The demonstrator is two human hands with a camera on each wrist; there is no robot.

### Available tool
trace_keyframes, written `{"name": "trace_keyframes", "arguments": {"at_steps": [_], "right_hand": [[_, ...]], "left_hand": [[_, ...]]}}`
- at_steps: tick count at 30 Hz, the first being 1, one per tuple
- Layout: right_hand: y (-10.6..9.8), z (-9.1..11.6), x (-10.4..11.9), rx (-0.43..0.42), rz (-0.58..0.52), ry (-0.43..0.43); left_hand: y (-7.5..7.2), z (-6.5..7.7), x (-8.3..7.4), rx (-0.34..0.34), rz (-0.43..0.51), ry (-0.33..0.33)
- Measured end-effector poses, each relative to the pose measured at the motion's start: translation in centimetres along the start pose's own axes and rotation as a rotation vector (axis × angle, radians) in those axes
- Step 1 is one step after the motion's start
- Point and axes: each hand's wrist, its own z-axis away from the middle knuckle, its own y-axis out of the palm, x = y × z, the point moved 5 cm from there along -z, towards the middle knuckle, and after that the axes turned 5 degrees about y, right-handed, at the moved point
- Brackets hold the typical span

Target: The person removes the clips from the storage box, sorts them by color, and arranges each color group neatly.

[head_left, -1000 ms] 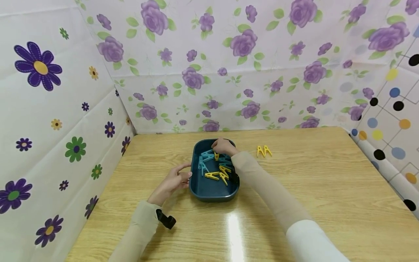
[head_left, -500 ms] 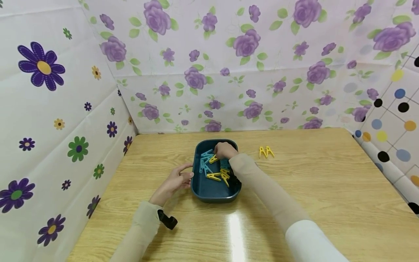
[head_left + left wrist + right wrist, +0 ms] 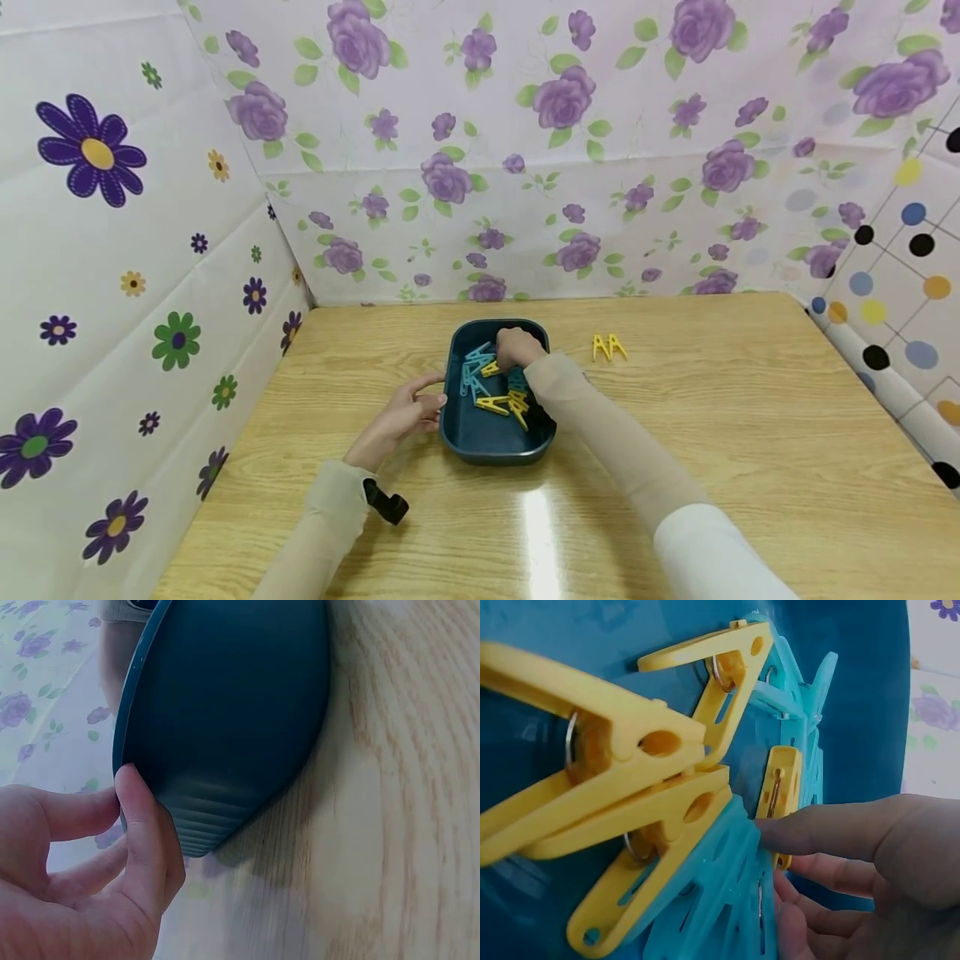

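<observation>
A dark blue plastic tub (image 3: 483,440) stands on the table with blue clothespins (image 3: 474,379) and yellow clothespins (image 3: 492,405) lying inside. At its left side, my left hand (image 3: 405,415) pinches the rim between thumb and fingers; the left wrist view shows the thumb (image 3: 90,814) at the edge. My right hand (image 3: 519,348) reaches down into the far right part of the tub. In the right wrist view its thumb (image 3: 817,829) and curled fingers pinch the end of a blue clothespin (image 3: 742,885), close beside a small upright yellow clothespin (image 3: 778,787). Its fingertips are partly hidden.
Two yellow clothespins (image 3: 609,347) stand side by side on the wooden table (image 3: 720,400), right of the tub. Flowered cloth (image 3: 450,225) hangs behind the table. A black wrist camera (image 3: 386,502) is strapped on the left sleeve.
My right hand has moved slightly down and right inside the tub, away from a yellow clothespin that now lies turned beside the blue ones. The left hand stays at the rim.
</observation>
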Motion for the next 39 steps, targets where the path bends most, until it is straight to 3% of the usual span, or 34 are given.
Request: {"name": "trace_keyframes", "arguments": {"at_steps": [13,22,32,39], "right_hand": [[-2.0,2.7,0.8,-0.036,-0.043,-0.137],[-2.4,3.7,-0.5,-0.02,-0.196,-0.18],[-2.0,5.1,-2.2,0.09,-0.404,-0.242],[-2.0,5.6,-3.1,0.026,-0.431,-0.276]], "left_hand": [[0.1,0.2,-0.2,0.022,0.005,0.011],[-0.2,0.3,0.0,0.0,-0.019,-0.003],[-0.1,0.1,0.2,-0.009,-0.005,-0.015],[0.1,0.1,0.2,-0.019,-0.004,-0.014]]}}
